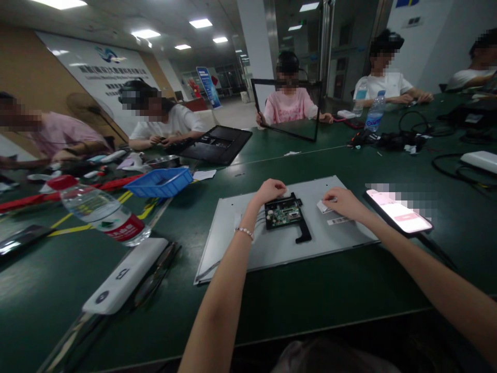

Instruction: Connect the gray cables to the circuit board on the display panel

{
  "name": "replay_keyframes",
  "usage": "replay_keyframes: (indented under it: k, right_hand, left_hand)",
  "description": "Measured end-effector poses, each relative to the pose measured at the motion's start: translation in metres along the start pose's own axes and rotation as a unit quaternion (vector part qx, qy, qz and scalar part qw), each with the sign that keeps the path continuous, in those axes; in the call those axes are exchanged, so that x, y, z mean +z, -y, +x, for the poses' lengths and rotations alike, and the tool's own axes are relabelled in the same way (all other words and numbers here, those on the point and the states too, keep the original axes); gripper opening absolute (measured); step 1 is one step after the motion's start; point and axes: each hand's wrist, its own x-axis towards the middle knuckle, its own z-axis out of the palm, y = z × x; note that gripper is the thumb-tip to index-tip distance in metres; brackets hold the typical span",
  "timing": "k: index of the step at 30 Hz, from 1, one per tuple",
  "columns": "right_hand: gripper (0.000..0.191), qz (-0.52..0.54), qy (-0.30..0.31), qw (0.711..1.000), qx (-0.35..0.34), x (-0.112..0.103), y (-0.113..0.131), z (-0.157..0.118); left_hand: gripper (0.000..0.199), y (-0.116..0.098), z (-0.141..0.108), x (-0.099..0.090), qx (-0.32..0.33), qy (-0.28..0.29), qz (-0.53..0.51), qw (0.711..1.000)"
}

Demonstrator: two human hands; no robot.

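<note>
A flat grey metal panel (236, 228) lies on the green table in front of me. On it sits a green circuit board (285, 213) in a black bracket (305, 232), with thin cables leaving its left side. My left hand (272, 190), wearing a beaded bracelet (244, 233), has its fingers curled at the board's upper edge. What they pinch, if anything, is too small to name. To the right of the board, my right hand (340, 201) is closed on a small white piece (324, 207) low over the panel. A barcode label (338, 220) lies just below that hand.
A lit phone (399, 211) lies right of the panel. At left are a water bottle (103, 215), a white power bank (126, 277), glasses (155, 274) and a blue tray (160, 182). Across the table, a person holds a black frame (285, 133); other people sit around.
</note>
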Motion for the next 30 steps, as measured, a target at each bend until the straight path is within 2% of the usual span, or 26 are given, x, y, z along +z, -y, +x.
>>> replay_keyframes:
  k: [8, 13, 17, 22, 25, 30]
  right_hand:
    - [0.018, -0.049, 0.005, 0.999, -0.007, -0.002, 0.001, 0.000]
    - [0.018, -0.077, -0.005, 0.997, -0.002, -0.001, 0.001, -0.001]
    - [0.023, -0.074, -0.013, 0.997, -0.006, 0.001, -0.003, -0.001]
    - [0.035, -0.053, -0.024, 0.998, -0.022, 0.009, -0.006, 0.000]
    - [0.045, -0.061, -0.010, 0.998, -0.019, 0.014, -0.007, -0.001]
    - [0.053, -0.107, 0.029, 0.993, -0.025, 0.019, -0.009, -0.004]
  left_hand:
    - [0.024, 0.001, 0.004, 0.010, -0.047, -0.062, 0.076, 0.994]
    - [0.031, -0.002, 0.004, 0.008, -0.071, -0.069, 0.121, 0.988]
    - [0.032, -0.006, 0.003, -0.003, -0.087, -0.043, 0.153, 0.983]
    - [0.037, 0.002, -0.008, -0.019, -0.120, 0.036, 0.184, 0.975]
    - [0.043, 0.014, -0.022, -0.023, -0.146, 0.073, 0.198, 0.966]
    - [0.054, 0.021, -0.037, -0.022, -0.154, 0.087, 0.213, 0.961]
